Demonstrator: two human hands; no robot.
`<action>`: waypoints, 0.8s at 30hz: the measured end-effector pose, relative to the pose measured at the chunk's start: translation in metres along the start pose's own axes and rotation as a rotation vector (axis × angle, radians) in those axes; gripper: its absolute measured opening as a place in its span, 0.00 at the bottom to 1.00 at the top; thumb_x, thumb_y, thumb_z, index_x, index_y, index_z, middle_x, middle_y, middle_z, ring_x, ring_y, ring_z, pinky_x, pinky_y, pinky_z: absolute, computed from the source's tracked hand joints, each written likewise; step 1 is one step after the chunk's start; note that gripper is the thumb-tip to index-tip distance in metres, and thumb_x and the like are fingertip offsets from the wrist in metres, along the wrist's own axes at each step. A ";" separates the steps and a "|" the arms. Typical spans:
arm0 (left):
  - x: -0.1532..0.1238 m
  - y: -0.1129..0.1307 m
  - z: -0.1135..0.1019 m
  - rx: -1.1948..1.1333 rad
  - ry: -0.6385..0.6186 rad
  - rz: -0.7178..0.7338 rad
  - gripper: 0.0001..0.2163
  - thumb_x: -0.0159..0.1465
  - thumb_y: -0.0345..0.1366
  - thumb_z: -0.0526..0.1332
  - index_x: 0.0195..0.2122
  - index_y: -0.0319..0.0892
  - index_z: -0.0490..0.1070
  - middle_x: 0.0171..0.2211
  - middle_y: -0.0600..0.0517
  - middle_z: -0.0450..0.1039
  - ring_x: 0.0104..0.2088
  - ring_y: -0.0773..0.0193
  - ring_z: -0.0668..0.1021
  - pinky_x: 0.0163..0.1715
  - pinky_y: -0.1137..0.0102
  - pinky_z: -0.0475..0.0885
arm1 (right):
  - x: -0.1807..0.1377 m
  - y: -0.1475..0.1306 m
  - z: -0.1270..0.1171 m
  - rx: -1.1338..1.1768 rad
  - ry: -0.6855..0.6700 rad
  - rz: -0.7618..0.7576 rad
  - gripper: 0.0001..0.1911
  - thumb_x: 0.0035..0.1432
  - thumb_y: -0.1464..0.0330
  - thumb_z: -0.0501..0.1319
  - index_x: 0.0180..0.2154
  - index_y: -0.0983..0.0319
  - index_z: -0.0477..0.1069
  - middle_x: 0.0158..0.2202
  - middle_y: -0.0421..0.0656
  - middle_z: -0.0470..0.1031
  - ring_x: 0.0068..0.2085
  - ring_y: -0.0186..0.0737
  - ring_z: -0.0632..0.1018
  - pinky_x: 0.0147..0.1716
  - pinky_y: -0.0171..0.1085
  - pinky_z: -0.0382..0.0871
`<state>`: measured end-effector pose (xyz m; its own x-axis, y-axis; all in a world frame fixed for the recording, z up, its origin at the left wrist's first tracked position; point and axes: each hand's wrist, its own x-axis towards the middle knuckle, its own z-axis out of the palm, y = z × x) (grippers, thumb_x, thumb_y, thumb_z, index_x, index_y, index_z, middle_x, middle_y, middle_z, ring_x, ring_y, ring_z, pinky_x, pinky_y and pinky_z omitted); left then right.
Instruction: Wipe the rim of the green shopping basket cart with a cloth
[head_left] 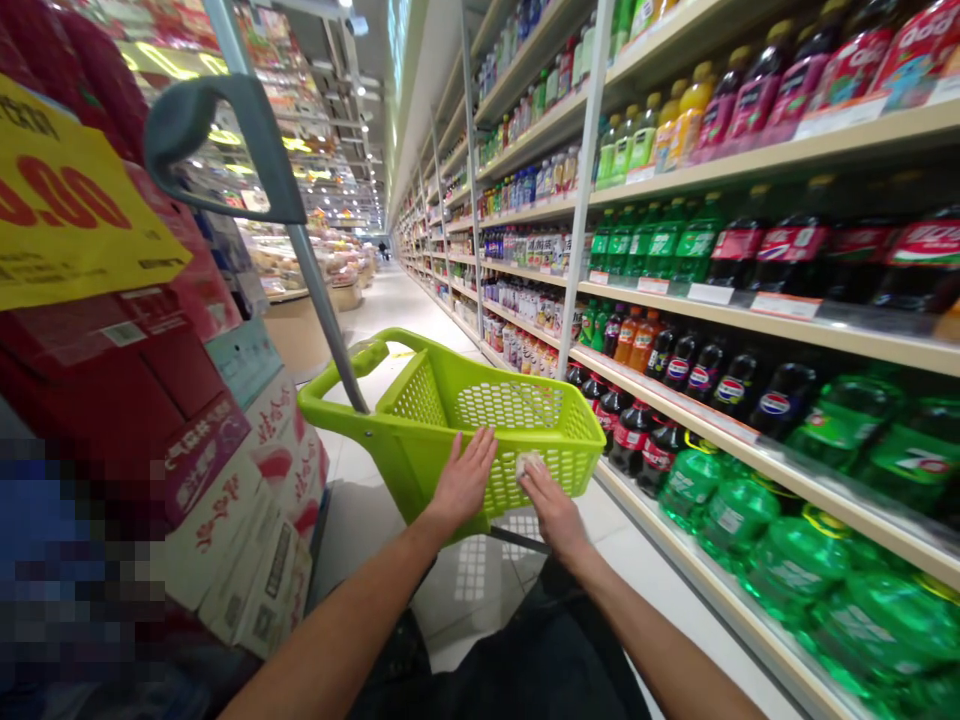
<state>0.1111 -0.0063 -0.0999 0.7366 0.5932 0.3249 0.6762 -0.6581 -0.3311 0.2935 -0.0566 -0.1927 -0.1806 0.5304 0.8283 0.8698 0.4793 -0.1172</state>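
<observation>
A lime-green shopping basket cart [409,480] with perforated walls stands in the middle, and no goods show inside it. My left hand [466,480] rests against its near side wall close to the rim, fingers stretched out and holding nothing. Farther right on that same wall, my right hand [553,505] presses a small crumpled white cloth [531,463] against the holes. Whether it is cloth or tissue is hard to make out. A grey metal pole [324,300] rises from the cart's left end to a dark grey looped handle [281,150].
Shelves of soft drink bottles [697,250] line the right side, with large green bottles [795,560] at the bottom. Stacked cartons [247,510] and a yellow price sign [82,200] crowd the left. A white tiled aisle [382,290] runs ahead.
</observation>
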 end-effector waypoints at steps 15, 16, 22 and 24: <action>0.029 0.041 -0.003 -0.044 -0.077 0.073 0.28 0.55 0.27 0.48 0.59 0.34 0.48 0.63 0.44 0.44 0.62 0.57 0.48 0.59 0.51 0.43 | -0.007 0.041 -0.030 -0.046 0.006 0.087 0.24 0.55 0.81 0.47 0.52 0.61 0.63 0.57 0.45 0.61 0.61 0.39 0.54 0.57 0.48 0.56; 0.030 0.042 -0.003 -0.049 -0.087 0.073 0.28 0.55 0.27 0.48 0.59 0.34 0.49 0.63 0.44 0.45 0.62 0.57 0.48 0.58 0.51 0.43 | -0.010 0.045 -0.031 -0.058 -0.005 0.083 0.23 0.56 0.81 0.47 0.52 0.61 0.64 0.56 0.45 0.63 0.60 0.38 0.56 0.56 0.46 0.58; 0.033 0.043 -0.004 -0.090 -0.094 0.057 0.28 0.55 0.28 0.48 0.59 0.34 0.50 0.62 0.44 0.45 0.62 0.57 0.48 0.58 0.51 0.44 | -0.026 0.057 -0.042 -0.098 -0.016 0.090 0.23 0.56 0.80 0.46 0.49 0.60 0.67 0.53 0.44 0.67 0.59 0.37 0.60 0.54 0.42 0.62; 0.034 0.046 -0.003 -0.104 -0.079 0.059 0.27 0.56 0.27 0.47 0.59 0.34 0.50 0.62 0.45 0.45 0.62 0.57 0.49 0.59 0.51 0.44 | -0.019 0.064 -0.048 -0.113 0.040 0.137 0.23 0.55 0.80 0.46 0.50 0.62 0.66 0.56 0.46 0.62 0.60 0.38 0.57 0.57 0.44 0.58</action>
<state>0.1671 -0.0182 -0.1014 0.7766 0.5843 0.2356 0.6295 -0.7348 -0.2525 0.3745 -0.0696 -0.1895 -0.0406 0.5556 0.8304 0.9315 0.3218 -0.1698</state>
